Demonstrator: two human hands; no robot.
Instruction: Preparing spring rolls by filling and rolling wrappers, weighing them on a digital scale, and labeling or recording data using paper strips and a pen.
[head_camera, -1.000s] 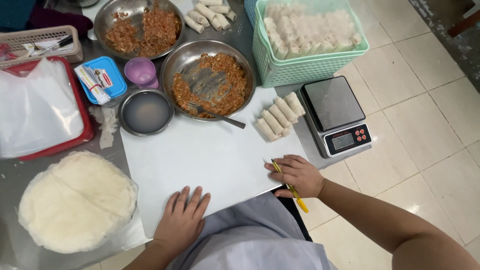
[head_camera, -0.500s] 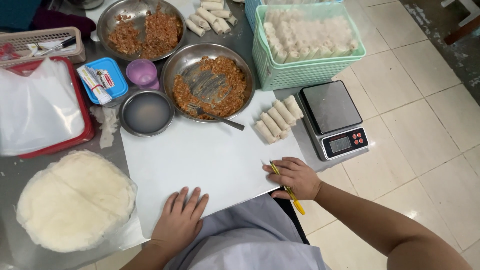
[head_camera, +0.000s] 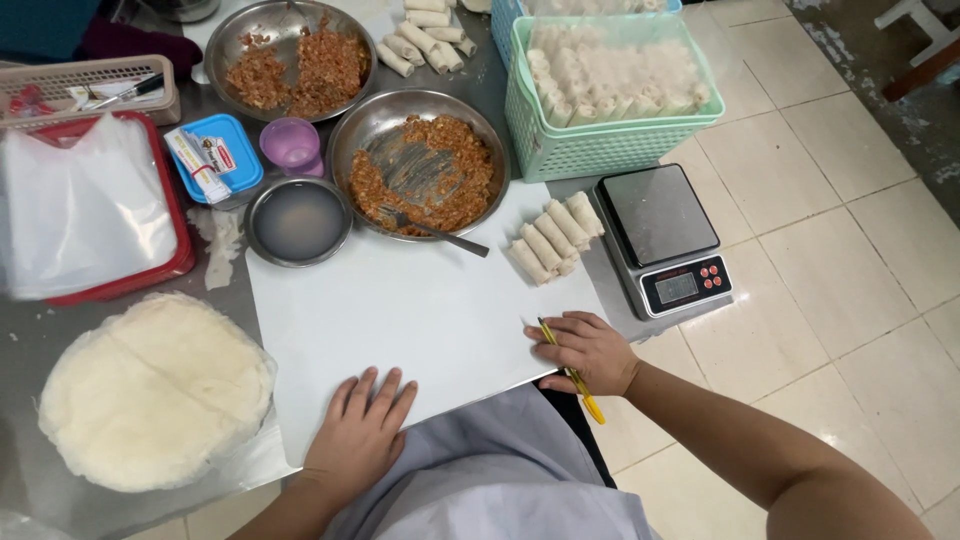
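A yellow pen (head_camera: 568, 366) is held in the grip of the right hand (head_camera: 590, 350), the fingers curled around it so that its tip points up toward the board and its tail sticks out past the wrist. This hand is rested on the lower right corner of a white cutting board (head_camera: 420, 320). The left hand (head_camera: 362, 430) is laid flat on the board's lower edge, its grip wide and empty, the fingers spread and pointing away from the body.

Just above the right hand, a short row of rolled spring rolls (head_camera: 552, 238) is set on the board's upper right corner, and a digital kitchen scale (head_camera: 664, 240) is placed just beside the board on the right. At the board's upper edge, a steel bowl of reddish filling (head_camera: 420, 165) with a spoon (head_camera: 440, 234) in it is seen, with a small steel bowl of cloudy liquid (head_camera: 298, 220) to its left. A stack of round wrappers (head_camera: 150, 390) lies on the table (head_camera: 30, 330) to the left of the board. Farther off, a green basket of finished rolls (head_camera: 610, 85), a second bowl of filling (head_camera: 290, 60), a purple cup (head_camera: 291, 145), a blue container (head_camera: 215, 155) and a red tray (head_camera: 110, 215) with plastic sheets are found.
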